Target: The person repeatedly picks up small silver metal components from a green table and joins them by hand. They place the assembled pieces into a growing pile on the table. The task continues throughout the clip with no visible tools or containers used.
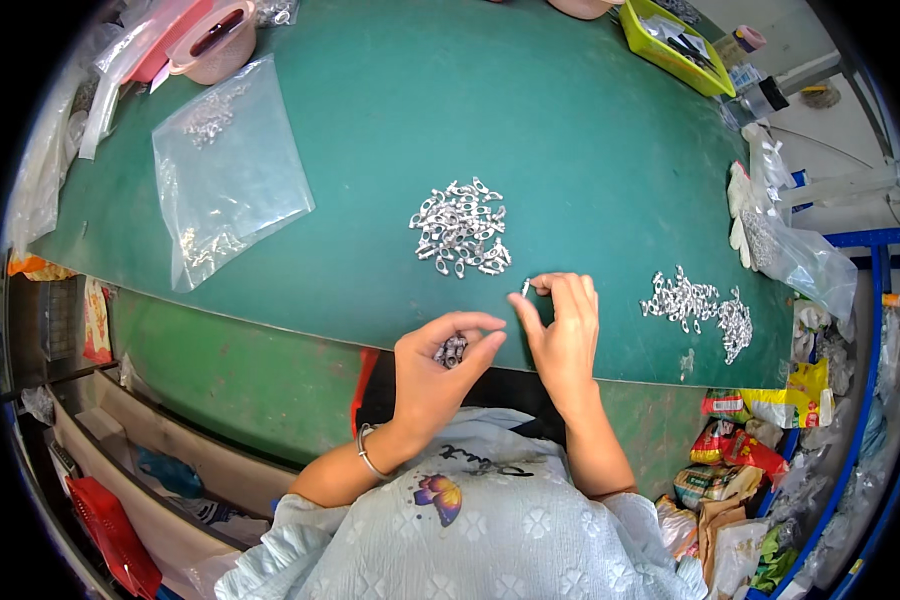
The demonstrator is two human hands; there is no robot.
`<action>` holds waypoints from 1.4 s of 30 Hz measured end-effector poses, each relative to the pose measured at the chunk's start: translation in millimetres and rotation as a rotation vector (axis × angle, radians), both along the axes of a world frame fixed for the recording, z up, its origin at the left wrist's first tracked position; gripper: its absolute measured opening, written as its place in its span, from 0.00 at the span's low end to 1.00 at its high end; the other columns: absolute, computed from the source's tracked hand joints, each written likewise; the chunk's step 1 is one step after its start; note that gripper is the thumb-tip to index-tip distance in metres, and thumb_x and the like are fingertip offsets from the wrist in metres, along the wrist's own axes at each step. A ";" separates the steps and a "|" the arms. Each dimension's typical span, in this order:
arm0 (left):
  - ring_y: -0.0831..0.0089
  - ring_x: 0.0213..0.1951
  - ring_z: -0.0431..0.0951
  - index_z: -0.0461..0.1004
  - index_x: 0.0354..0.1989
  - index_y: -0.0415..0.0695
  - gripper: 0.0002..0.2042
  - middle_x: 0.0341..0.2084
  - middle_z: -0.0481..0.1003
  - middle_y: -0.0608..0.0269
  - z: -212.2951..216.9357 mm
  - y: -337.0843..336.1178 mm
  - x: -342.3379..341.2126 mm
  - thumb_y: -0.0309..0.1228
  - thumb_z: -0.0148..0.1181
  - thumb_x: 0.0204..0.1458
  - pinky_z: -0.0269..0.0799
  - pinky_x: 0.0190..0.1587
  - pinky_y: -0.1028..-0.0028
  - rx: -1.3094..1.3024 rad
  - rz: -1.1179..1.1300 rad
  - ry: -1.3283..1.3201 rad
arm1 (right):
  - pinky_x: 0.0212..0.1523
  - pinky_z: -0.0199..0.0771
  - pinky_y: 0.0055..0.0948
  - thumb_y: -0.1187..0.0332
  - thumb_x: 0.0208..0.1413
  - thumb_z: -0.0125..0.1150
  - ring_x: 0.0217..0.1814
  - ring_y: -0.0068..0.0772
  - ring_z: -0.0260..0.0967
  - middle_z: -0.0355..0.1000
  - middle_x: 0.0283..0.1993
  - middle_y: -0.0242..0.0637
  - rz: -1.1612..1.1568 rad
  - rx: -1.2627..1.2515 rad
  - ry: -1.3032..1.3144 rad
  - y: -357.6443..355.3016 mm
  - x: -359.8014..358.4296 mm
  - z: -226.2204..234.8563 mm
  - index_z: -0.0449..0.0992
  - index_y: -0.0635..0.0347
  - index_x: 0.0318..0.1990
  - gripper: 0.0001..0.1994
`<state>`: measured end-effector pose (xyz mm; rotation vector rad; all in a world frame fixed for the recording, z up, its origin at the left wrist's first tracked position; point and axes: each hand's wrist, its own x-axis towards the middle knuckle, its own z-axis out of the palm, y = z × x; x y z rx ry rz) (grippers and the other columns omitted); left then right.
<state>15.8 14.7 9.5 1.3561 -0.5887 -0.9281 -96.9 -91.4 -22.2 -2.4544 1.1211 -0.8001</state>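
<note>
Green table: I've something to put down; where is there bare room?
Bare tabletop lies between the clear bag and the central metal pile, and beyond that pile toward the lime basket. Crowding is at the near edge, with left hand and right hand, and at the right end, with a wider pile, narrower pile and white glove.

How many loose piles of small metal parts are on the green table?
3: the middle pile, and two close together at the right, a bigger pile and a smaller pile. Others could be hidden.
</note>
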 end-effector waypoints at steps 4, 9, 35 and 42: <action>0.90 0.21 0.59 0.75 0.31 0.37 0.05 0.16 0.63 0.76 -6.0 2.3 2.6 0.19 0.58 0.45 0.54 0.23 0.87 -0.016 0.010 -0.032 | 0.32 0.63 0.29 0.79 0.40 0.62 0.28 0.34 0.64 0.70 0.29 0.38 -0.029 0.096 -0.165 -4.8 -8.7 4.6 0.74 0.63 0.27 0.05; 0.90 0.20 0.59 0.76 0.35 0.39 0.08 0.15 0.62 0.76 0.9 -0.7 1.4 0.19 0.60 0.44 0.54 0.22 0.86 -0.049 -0.078 0.060 | 0.37 0.65 0.19 0.80 0.51 0.55 0.35 0.19 0.65 0.71 0.34 0.34 0.090 1.023 -0.786 18.1 -20.9 31.5 0.73 0.69 0.34 0.03; 0.89 0.20 0.59 0.75 0.34 0.37 0.09 0.17 0.64 0.75 12.9 1.6 -1.4 0.16 0.58 0.42 0.51 0.21 0.87 -0.092 -0.070 0.060 | 0.35 0.65 0.23 0.82 0.45 0.58 0.33 0.21 0.64 0.71 0.32 0.35 -0.216 0.407 -0.544 -3.5 -64.1 43.4 0.75 0.66 0.31 0.05; 0.89 0.20 0.59 0.76 0.32 0.37 0.06 0.17 0.65 0.75 3.6 -3.2 -0.9 0.17 0.58 0.44 0.53 0.22 0.87 -0.024 0.001 0.059 | 0.44 0.61 0.35 0.72 0.43 0.63 0.40 0.40 0.60 0.66 0.36 0.41 -0.640 -0.320 0.156 -61.7 -147.7 13.2 0.75 0.63 0.35 0.10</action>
